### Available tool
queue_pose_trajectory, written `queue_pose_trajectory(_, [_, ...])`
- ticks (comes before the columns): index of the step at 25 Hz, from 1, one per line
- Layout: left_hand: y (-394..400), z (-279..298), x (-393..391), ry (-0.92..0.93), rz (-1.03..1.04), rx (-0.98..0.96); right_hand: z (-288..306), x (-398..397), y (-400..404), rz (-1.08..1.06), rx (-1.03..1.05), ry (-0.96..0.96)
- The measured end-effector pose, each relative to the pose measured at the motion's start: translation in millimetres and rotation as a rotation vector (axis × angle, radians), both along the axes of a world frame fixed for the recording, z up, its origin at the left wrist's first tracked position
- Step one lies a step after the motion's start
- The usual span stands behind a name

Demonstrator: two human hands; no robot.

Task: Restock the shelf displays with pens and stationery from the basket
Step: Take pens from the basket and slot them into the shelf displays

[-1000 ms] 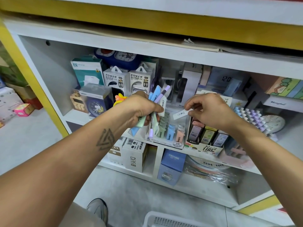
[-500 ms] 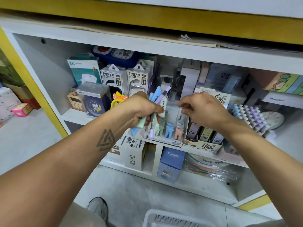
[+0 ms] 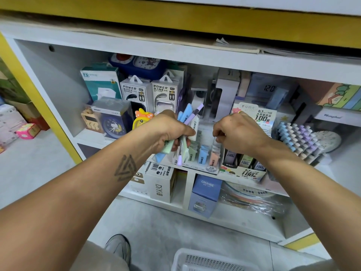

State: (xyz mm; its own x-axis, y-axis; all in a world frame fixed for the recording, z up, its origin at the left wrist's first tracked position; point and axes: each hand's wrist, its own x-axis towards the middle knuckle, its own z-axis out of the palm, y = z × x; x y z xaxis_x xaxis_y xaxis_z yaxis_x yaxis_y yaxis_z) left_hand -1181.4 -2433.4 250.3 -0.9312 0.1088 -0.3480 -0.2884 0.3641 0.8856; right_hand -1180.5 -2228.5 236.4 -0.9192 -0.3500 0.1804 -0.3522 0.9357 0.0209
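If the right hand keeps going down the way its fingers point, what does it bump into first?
Most likely the clear display tray right under the right hand, at its peach packs. The fingers point down over that end slot, though depth is hard to judge.

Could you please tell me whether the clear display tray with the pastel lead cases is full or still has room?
It still has room: the clear display tray shows pastel lead cases low in its slots, with space above them.

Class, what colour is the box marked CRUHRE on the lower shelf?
The CRUHRE box is blue, with a paler lavender-blue front. The head view shows it clearly.
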Motion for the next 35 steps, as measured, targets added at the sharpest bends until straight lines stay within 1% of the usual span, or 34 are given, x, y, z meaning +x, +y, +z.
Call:
queue_pose_trajectory(4, [0,-1,-1,0.005,0.005,-0.001,-1,0,-1,0.011,0.069,0.020])
queue_pose_trajectory(8, [2,-2,-1,0.022,-0.001,0.017,-8,1,-4,0.006,0.041,-0.037])
queue_pose_trajectory(11, [5,-3,0,0.022,-0.017,0.040,-12,1,-4,0.017,0.198,-0.025])
queue_pose_trajectory(12, [6,-3,0,0.019,-0.028,0.051,-12,1,-3,0.038,0.195,-0.022])
queue_pose_trajectory(13, [6,-3,0,0.017,-0.043,0.066,-10,1,-4,0.046,0.095,-0.025])
queue_pose_trajectory(14, [7,-2,1,0.015,-0.059,0.085,-5,2,-6,0.008,-0.124,-0.067])
queue_pose_trajectory(15, [8,-1,2,0.012,-0.074,0.105,1,3,-7,-0.053,-0.419,-0.146])
queue_pose_trajectory(16, [9,0,4,0.009,-0.091,0.121,7,4,-7,-0.092,-0.738,-0.261])
queue_pose_trajectory(17, [10,0,6,0.009,-0.110,0.130,12,6,-6,-0.108,-1.012,-0.377])
queue_pose_trajectory(18, [11,1,7,0.010,-0.134,0.131,15,8,-5,-0.105,-1.181,-0.455])
queue_pose_trajectory(19, [13,1,9,0.009,-0.163,0.130,17,9,-4,-0.093,-1.252,-0.485])
queue_pose_trajectory(22, [15,2,9,0.008,-0.199,0.135,20,12,3,-0.124,-1.228,-0.402])
queue_pose_trajectory(25, [10,1,3,0.020,-0.088,0.135,19,7,12,-0.155,-1.165,-0.277])
queue_pose_trajectory(28, [6,-2,0,0.005,-0.028,0.138,16,4,14,-0.157,-0.961,-0.141])
queue_pose_trajectory(31, [8,-3,-1,0.002,-0.019,0.132,11,4,9,-0.102,-0.660,-0.014])
queue_pose_trajectory(33, [8,-3,-2,0.007,-0.016,0.130,12,3,6,-0.072,-0.563,0.039])
queue_pose_trajectory(35, [7,-2,-2,0.005,-0.013,0.129,15,0,5,-0.053,-0.542,0.087])
